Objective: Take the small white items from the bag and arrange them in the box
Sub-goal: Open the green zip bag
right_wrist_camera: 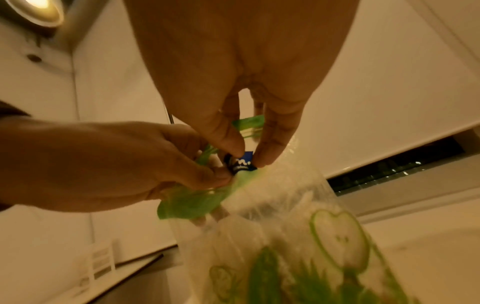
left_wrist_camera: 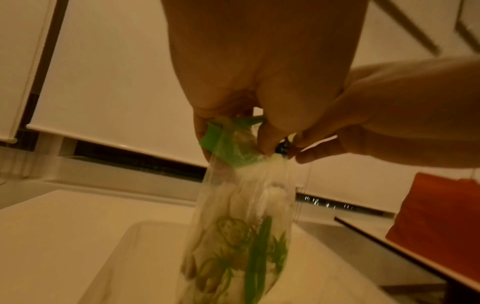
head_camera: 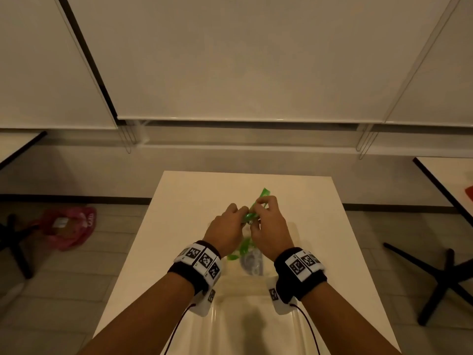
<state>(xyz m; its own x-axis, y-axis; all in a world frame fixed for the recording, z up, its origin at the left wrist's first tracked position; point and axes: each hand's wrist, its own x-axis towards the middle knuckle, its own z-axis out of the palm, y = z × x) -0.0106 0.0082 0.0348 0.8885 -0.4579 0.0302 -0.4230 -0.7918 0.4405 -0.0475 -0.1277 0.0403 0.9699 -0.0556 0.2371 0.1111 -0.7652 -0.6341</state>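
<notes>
- Setup: the white table [head_camera: 179, 226] runs from 6 to 12 o'clock in the head view; a clear plastic box [head_camera: 256, 324] sits on it at 6 o'clock, between the forearms.
- The bag [left_wrist_camera: 241, 236], transparent with green apple print and a green top band, hangs above the table just past the box, toward 12 o'clock. Pale, soft-looking white items [left_wrist_camera: 272, 195] show through its film; none seen in the box.
- Left hand [head_camera: 225, 226]: fingers curled, pinching the gathered green neck of the bag on its 9 o'clock side.
- Right hand [head_camera: 268, 226]: thumb and forefinger pinched on a small blue clip [right_wrist_camera: 240, 162] with white lettering that sits at the bag's neck, the other fingers half bent. Lettering too blurred to read.
- The hands touch or nearly touch at the neck; cannot tell which.
- Step in hand, judged: opening the bag, i.e. working the clip off the closure. Task at its start; nothing transferred yet.
- Next move calls for: left hand steadying the neck while the right draws the clip free, then spreading the mouth wide enough to reach in.
- Risk: thin film could tear, or the bag could slip and spill items outside the box.
</notes>
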